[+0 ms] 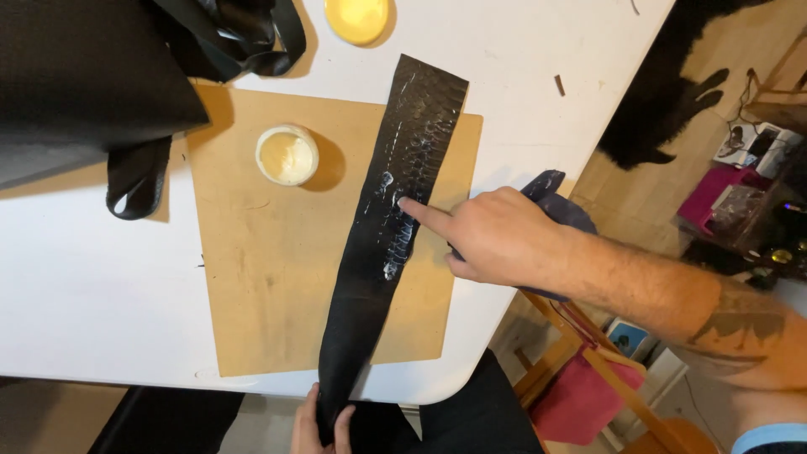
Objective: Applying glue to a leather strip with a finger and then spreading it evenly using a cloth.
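Long black leather strip (387, 227) laid flat across a brown board (277, 252) on the white bench (92, 294), most likely so the board takes any smears instead of the bench top. Strip's long axis running from the near bench edge away and slightly rightward, wide end far, narrow end hanging over the near edge. Narrow end pinched by the left hand (322, 427), fingers closed on it, seemingly to keep the strip taut and stop it sliding. Right hand (496, 235) loosely curled with the forefinger stretched out, fingertip touching the strip near its middle among whitish streaks; a dark blue cloth (555, 202) tucked under the other fingers, apparently kept ready. Small open tub of pale paste (287, 155) standing on the board just left of the strip, within easy reach. Yellow lid (357, 17) lying apart at the far bench edge. Black bag with straps (101, 76) parked at far left, clear of the work.
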